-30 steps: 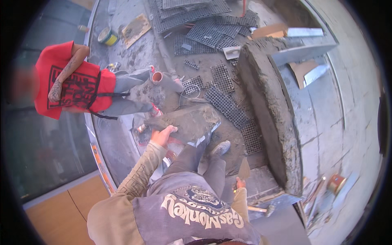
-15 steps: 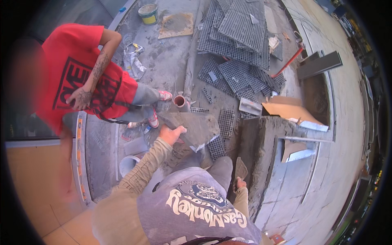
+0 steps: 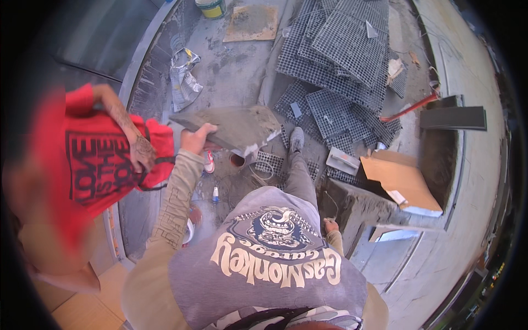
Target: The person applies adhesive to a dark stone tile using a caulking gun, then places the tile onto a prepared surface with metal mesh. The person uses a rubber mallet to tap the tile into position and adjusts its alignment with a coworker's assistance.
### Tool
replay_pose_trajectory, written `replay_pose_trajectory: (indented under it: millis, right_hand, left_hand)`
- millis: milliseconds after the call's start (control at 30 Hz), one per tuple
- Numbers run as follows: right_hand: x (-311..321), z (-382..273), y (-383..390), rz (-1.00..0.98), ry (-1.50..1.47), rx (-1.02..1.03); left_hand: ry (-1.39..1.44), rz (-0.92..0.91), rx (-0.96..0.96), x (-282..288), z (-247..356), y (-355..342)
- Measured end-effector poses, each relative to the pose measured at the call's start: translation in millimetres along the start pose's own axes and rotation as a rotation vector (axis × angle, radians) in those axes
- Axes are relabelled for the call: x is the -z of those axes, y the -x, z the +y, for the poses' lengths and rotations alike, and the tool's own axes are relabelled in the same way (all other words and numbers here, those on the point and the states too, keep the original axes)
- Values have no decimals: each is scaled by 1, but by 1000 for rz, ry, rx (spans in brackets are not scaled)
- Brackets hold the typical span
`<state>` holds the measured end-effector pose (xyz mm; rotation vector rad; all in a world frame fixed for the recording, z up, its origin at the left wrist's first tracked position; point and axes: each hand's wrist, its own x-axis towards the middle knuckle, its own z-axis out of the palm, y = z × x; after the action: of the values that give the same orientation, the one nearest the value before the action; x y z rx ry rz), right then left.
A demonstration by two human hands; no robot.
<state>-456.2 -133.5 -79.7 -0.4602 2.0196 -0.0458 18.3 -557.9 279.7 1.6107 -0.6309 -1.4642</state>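
Note:
My left hand (image 3: 196, 140) grips a flat board (image 3: 231, 124) coated in grey mortar, held out in front of me above a pipe opening (image 3: 236, 159). My right hand (image 3: 331, 225) is low at my right side, closed on a trowel whose blade hardly shows against the dark grey. Beside it is a mortar-covered ledge (image 3: 357, 203). A folded cardboard sheet (image 3: 401, 181) and a white-handled float (image 3: 341, 162) lie ahead to the right.
A co-worker in red (image 3: 99, 159) stands close on my left. Ahead are stacked plastic grid panels (image 3: 341, 44), a bag (image 3: 184, 82), a stained board (image 3: 250, 23) and a bucket (image 3: 210, 6). A red bar (image 3: 410, 107) and dark plank (image 3: 452, 118) lie right.
I have stepped forward toward the grid panels, one foot ahead. My left hand has raised the board forward and left. My right hand stays low. The co-worker now appears lower in view.

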Motion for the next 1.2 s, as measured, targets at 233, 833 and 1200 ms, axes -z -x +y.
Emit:
replay_pose_trajectory:
  millis: [233,833,1200]
  right_hand:
    - [121,-188,-90,47,214,109]
    - [91,-969,-12,-155,466,1306]
    - [-72,-1307,-292,-114,544,744]
  left_hand:
    - [61,211,-36,-69,112,-116]
    - [224,240,-130,-85,298,-433]
    - [81,202,-57,-73,437,-692]
